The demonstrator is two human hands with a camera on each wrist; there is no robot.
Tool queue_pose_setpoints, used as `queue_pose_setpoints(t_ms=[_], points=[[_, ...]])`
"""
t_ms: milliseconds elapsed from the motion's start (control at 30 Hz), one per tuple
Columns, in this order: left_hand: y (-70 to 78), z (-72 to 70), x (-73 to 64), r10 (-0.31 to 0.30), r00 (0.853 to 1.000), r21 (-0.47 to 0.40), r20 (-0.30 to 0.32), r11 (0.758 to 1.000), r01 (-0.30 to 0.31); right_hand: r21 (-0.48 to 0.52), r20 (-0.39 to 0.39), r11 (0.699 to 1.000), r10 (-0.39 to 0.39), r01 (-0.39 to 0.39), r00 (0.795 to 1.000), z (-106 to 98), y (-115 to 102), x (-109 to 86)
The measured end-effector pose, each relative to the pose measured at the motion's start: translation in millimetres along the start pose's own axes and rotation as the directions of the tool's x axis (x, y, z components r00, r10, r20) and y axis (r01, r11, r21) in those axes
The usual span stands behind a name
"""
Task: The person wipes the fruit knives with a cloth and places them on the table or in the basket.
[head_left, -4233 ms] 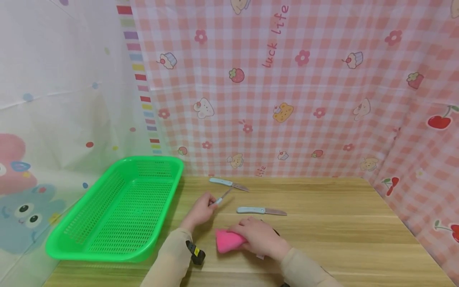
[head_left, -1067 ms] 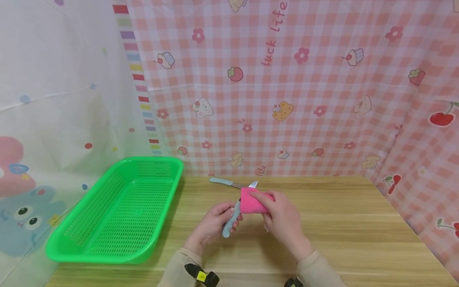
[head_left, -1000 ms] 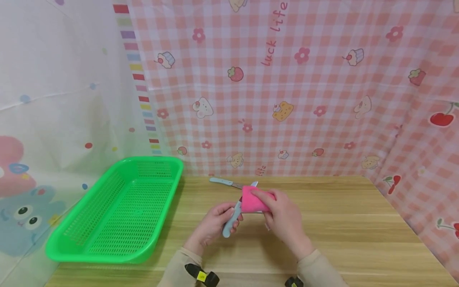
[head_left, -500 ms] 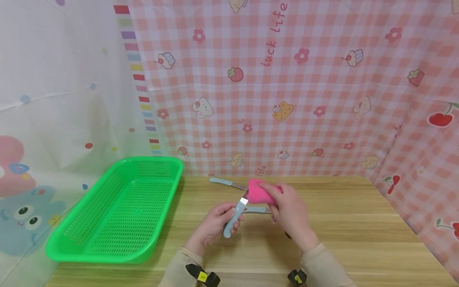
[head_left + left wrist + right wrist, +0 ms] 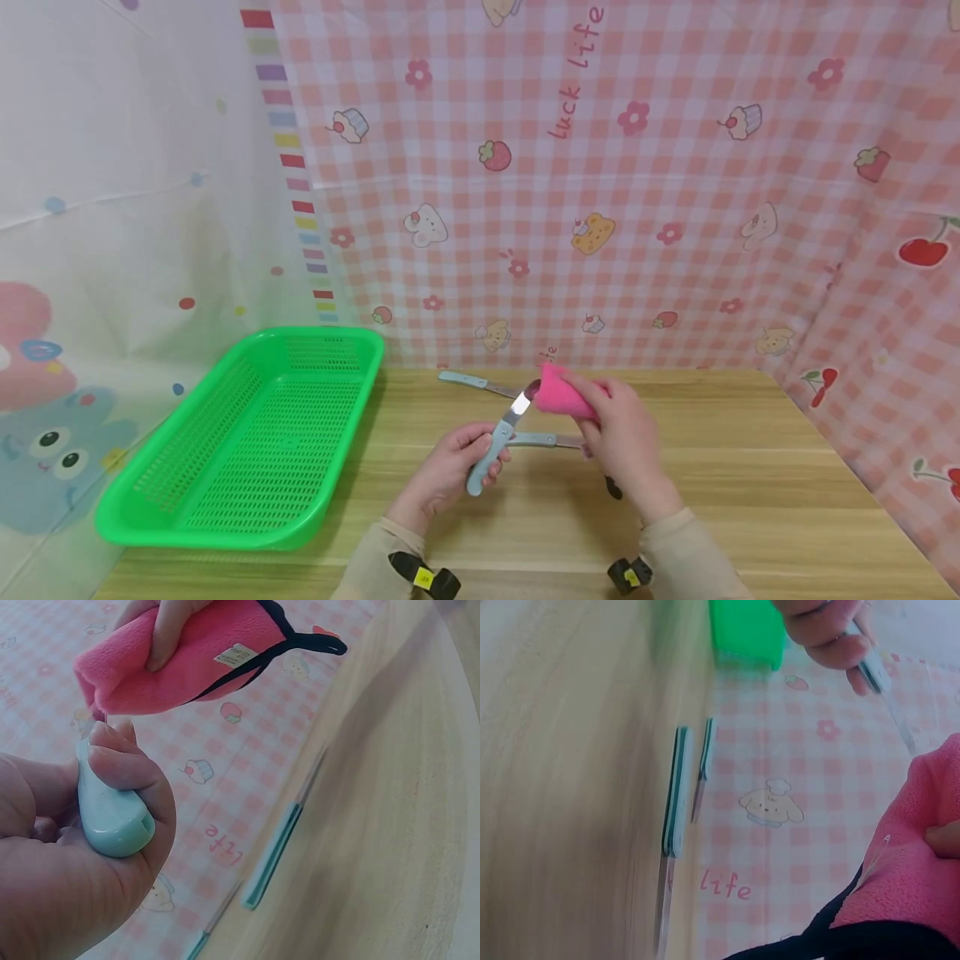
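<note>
My left hand (image 5: 447, 467) grips the pale blue handle of a small knife (image 5: 489, 458), held above the table with its blade slanting up and away to the right. My right hand (image 5: 624, 437) holds a folded pink cloth (image 5: 558, 394) over the tip end of that blade; the blade nearer the handle is bare and shiny. Black edging, a hanging loop and a white label show on the cloth (image 5: 202, 656) in the left wrist view. Behind the hands, a second knife (image 5: 534, 439) lies on the table, its tip hidden by my right hand.
A third knife (image 5: 462, 380) lies farther back, near the pink checked curtain (image 5: 637, 292). To the left stands a green plastic basket (image 5: 206, 539) with nothing in it. The table (image 5: 750, 500) is wood-grained.
Since the earliest frame, my left hand has raised its knife and my right hand has brought the cloth onto the blade. Over the last second the cloth slid from near the handle toward the tip.
</note>
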State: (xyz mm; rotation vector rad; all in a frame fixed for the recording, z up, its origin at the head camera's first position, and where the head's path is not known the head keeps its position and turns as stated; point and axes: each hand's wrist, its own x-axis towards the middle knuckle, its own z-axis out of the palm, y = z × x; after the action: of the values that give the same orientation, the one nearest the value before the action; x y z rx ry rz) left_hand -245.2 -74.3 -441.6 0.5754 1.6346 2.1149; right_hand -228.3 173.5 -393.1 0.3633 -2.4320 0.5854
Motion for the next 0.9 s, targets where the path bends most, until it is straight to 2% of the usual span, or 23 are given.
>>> queue_pose_setpoints(t_ms=[367,567,700,900], points=[[1.2,-1.9,-0.6,0.018,1.0,-0.015,-0.009,1.0,-0.018,0.028,-0.063,0.999,0.03,-0.028,0.998,-6,13,-7.6],[2.4,-2.6,-1.3,0.01,1.0,-0.005,-0.025,1.0,-0.01,0.022,-0.077,1.0,0.013,-0.011,0.997,-9,13,-14.3],[2.4,-2.6,-1.3,0.013,0.999,-0.005,-0.034,1.0,-0.013,0.018,-0.1,0.998,-0.059,0.061,0.993,-9,10,-17.9],[2.2,-3.7,-1.8,0.014,1.0,-0.008,-0.021,1.0,-0.014,0.026,-0.097,0.979,-0.198,0.201,0.975,-4,0,-22.8]])
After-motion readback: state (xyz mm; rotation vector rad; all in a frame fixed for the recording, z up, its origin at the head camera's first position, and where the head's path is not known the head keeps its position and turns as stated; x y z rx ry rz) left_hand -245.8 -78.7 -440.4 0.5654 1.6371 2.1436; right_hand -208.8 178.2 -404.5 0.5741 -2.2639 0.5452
